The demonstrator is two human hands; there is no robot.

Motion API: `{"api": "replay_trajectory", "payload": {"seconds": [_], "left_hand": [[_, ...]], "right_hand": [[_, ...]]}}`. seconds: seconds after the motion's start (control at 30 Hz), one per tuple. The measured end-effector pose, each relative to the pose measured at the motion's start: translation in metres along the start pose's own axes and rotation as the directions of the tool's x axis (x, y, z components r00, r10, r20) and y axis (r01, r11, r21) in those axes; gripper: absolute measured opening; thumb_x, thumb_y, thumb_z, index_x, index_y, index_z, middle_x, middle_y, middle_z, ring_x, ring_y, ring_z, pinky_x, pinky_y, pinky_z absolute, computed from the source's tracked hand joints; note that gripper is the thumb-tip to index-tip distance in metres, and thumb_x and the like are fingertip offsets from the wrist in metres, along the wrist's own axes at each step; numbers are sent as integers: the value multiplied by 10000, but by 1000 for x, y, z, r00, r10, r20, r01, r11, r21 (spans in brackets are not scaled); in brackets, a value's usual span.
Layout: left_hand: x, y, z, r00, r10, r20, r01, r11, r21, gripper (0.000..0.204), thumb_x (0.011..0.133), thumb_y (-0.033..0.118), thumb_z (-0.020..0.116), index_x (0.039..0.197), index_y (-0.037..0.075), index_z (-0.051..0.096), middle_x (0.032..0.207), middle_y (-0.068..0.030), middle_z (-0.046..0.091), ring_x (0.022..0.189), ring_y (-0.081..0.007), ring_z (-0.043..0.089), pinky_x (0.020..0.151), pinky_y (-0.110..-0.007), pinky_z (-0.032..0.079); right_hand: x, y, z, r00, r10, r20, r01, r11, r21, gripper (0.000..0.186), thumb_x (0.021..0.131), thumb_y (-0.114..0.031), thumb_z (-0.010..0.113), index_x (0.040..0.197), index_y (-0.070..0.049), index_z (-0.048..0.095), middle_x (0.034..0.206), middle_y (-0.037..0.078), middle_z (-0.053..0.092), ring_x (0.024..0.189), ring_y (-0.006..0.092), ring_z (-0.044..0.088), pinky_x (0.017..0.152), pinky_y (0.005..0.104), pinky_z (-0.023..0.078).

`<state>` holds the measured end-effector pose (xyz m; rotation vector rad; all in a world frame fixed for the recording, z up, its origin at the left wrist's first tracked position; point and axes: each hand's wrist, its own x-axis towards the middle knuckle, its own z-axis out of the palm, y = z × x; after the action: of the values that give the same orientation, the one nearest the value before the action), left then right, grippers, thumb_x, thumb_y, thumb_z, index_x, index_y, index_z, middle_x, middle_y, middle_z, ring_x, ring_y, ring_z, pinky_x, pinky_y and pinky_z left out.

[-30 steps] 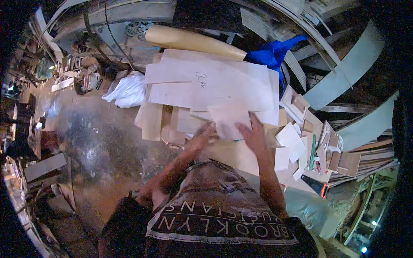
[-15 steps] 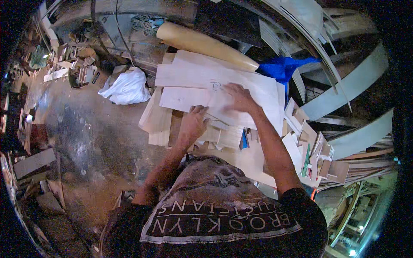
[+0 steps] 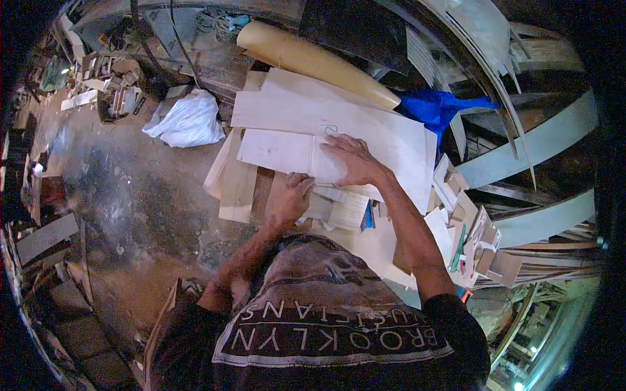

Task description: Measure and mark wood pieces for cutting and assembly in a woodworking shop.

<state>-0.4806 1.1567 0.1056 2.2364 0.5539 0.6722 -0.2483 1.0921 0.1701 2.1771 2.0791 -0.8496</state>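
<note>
A small pale sheet (image 3: 319, 155) lies across the pale boards on the stack in front of me. My right hand (image 3: 349, 158) rests on its right part with fingers spread, just below a handwritten mark. My left hand (image 3: 295, 194) has its fingers curled at the lower edge of the same sheet. A large pale board (image 3: 277, 103) is behind it, and a longer strip (image 3: 267, 148) lies beside it on the left. Narrower wood pieces (image 3: 236, 199) stick out beneath, partly hidden by my hands and the upper sheets.
A tan roll (image 3: 313, 62) and blue cloth (image 3: 430, 111) lie behind the stack. A white sack (image 3: 186, 120) is on the floor (image 3: 130, 195) at left, near piled offcuts (image 3: 114, 88). Small cut pieces (image 3: 469, 234) and long curved panels (image 3: 535, 143) stand at right.
My hands have moved forward with the small sheet onto the stack. My right hand has come to rest on it, while my left stays at its lower edge.
</note>
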Motion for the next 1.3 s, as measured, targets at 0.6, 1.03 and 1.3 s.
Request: {"api": "replay_trajectory", "payload": {"seconds": [0.6, 1.03, 1.3], "left_hand": [[-3, -19, 10, 991, -110, 70, 117, 988, -98, 178, 844, 81, 644, 1009, 14, 644, 1017, -177, 664, 990, -370, 618, 837, -443, 511], [5, -2, 6, 986, -165, -10, 160, 971, -180, 279, 768, 112, 753, 1018, 50, 647, 952, -126, 680, 876, -341, 633, 798, -416, 508], [12, -3, -2, 990, -117, 80, 124, 989, -79, 268, 808, 140, 717, 1059, 52, 682, 1047, -159, 666, 968, -344, 635, 819, -421, 526]], "right_hand": [[-7, 5, 8, 993, 1, -118, -3, 1000, -19, 1054, 564, -410, 866, 1470, -162, 389, 1536, 176, 284, 1399, 364, 287, 1147, 470, 254], [-1, -44, 28, 693, 640, -331, -670, 742, 33, 948, 755, -607, 690, 1439, -27, 384, 1402, 218, 365, 1277, 424, 395, 968, 583, 418], [-5, -49, 17, 696, 683, -223, -695, 719, 32, 1016, 701, -631, 727, 1452, -49, 366, 1485, 233, 292, 1334, 427, 354, 1042, 597, 337]]}}
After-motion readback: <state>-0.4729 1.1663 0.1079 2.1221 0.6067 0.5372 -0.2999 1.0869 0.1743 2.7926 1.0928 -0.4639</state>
